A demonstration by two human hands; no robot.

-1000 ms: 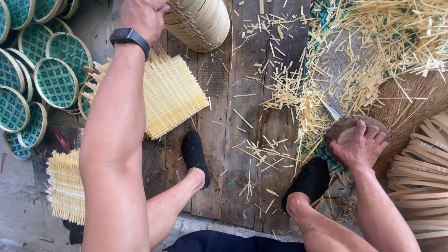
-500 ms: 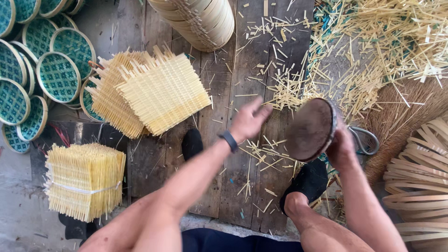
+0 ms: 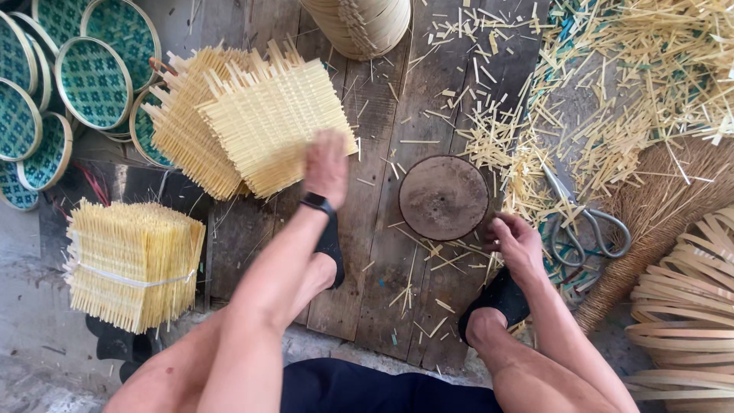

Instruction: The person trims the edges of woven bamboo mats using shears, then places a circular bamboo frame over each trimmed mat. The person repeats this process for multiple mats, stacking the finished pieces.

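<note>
Left hand, blurred, grip unclear, over woven mats; right hand curled beside round wooden block, scissors near

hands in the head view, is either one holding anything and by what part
Nothing is clearly held. The right hand rests its fingertips at the near edge of the round wooden block. The blurred left hand hovers over the woven bamboo mats.

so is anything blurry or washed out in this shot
Head view: the left hand is smeared by motion blur over the woven mats; the right hand, round wooden block and scissors are sharp. Light is soft and even, with no glare and only faint shadows.
</note>
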